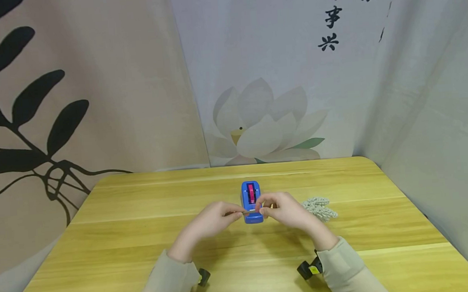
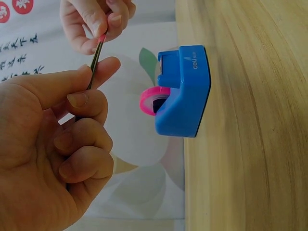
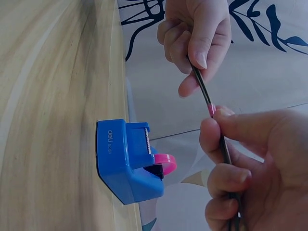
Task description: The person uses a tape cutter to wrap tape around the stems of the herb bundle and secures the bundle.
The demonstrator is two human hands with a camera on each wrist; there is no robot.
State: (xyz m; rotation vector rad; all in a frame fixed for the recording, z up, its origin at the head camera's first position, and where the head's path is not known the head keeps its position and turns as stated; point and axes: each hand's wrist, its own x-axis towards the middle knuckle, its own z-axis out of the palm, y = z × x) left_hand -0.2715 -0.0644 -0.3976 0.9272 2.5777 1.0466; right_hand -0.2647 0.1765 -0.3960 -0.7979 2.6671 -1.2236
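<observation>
Both hands hold a thin bundle of dark stems level, close in front of a blue tape dispenser. Thumb and forefinger of my left hand pinch one end, the other fingers curled. My right hand pinches the bundle farther along, at a short band of pink tape wrapped round it. From there the stems run back under the right fingers. Pale grey-green flower heads show beyond the right wrist, in line with the stems. A pink tape roll sits in the dispenser.
The dispenser stands on a wood-grain table, toward its far edge. Behind hangs a printed cloth with a lotus and dark leaves. Each wrist carries a small black camera, such as the right one.
</observation>
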